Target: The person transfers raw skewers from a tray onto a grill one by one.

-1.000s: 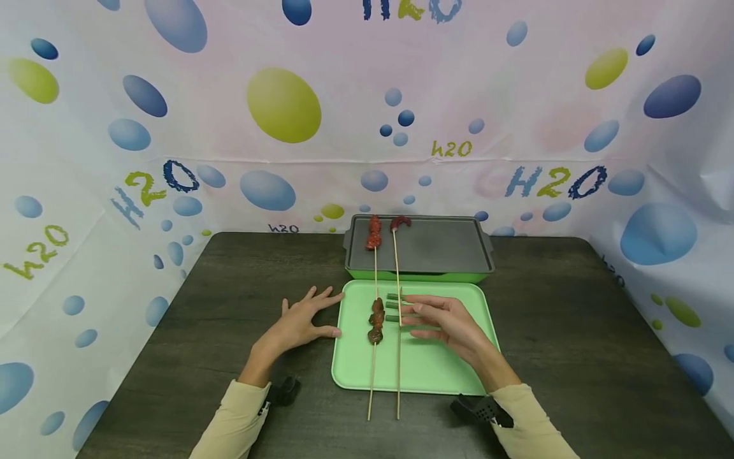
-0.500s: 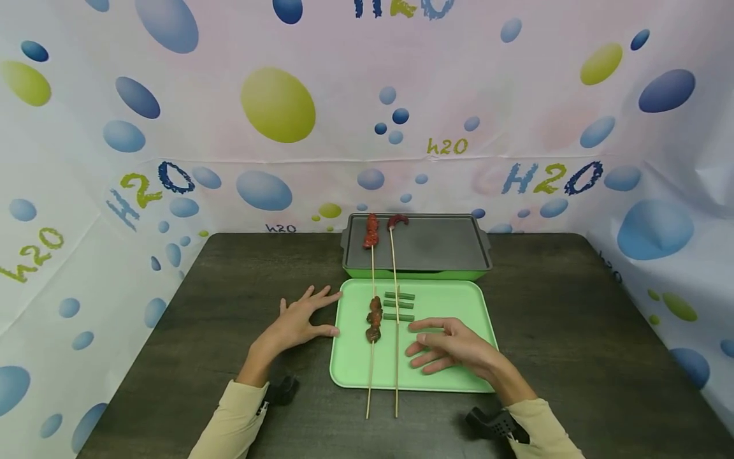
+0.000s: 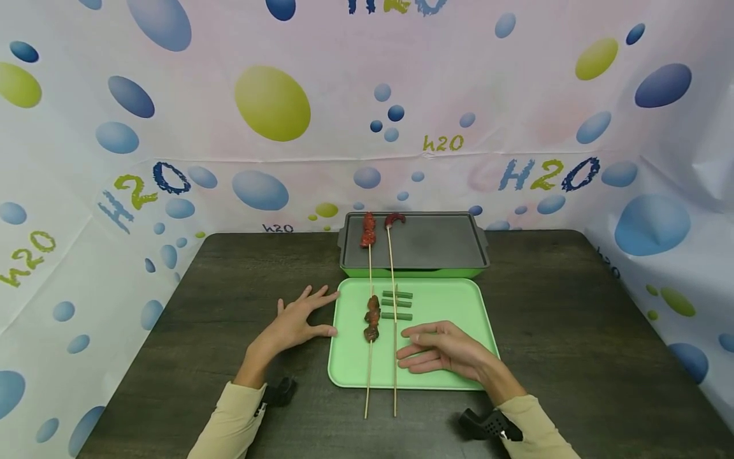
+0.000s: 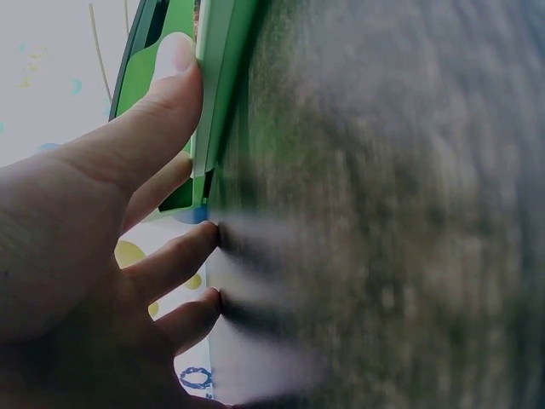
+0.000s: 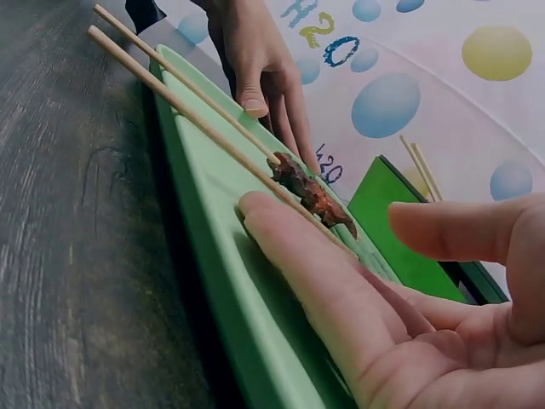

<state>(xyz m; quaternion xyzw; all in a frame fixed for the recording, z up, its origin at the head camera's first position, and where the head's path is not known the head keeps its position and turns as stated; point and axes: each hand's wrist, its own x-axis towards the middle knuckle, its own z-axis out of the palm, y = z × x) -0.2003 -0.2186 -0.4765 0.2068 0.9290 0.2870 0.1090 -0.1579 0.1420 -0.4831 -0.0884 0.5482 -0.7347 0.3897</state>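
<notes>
In the head view, the thumb and index finger of my left hand [image 3: 292, 326] touch the left rim of a light green tray [image 3: 453, 303]. My right hand [image 3: 450, 350] is over the tray's right half, its fingers extended beside the bare lower sticks and pinching nothing. A skewer of brown meat chunks [image 3: 372, 320] lies on the tray. To its right, several short green stalk pieces [image 3: 397, 304] lie across a stick. Behind, red meat chunks [image 3: 368, 231] and a curled dark-red piece [image 3: 395, 220] sit on the grill plate, their sticks reaching over the tray.
The dark grill plate [image 3: 441, 245] with a green base stands directly behind the tray on a dark wooden table [image 3: 258, 261]. A patterned curtain [image 3: 344, 95] rises behind the table. Several stick ends overhang the tray's front edge.
My right hand has drawn back from the green stalk pieces toward the front of the tray, uncovering them, then shifted slightly left. The left hand stays at the rim.
</notes>
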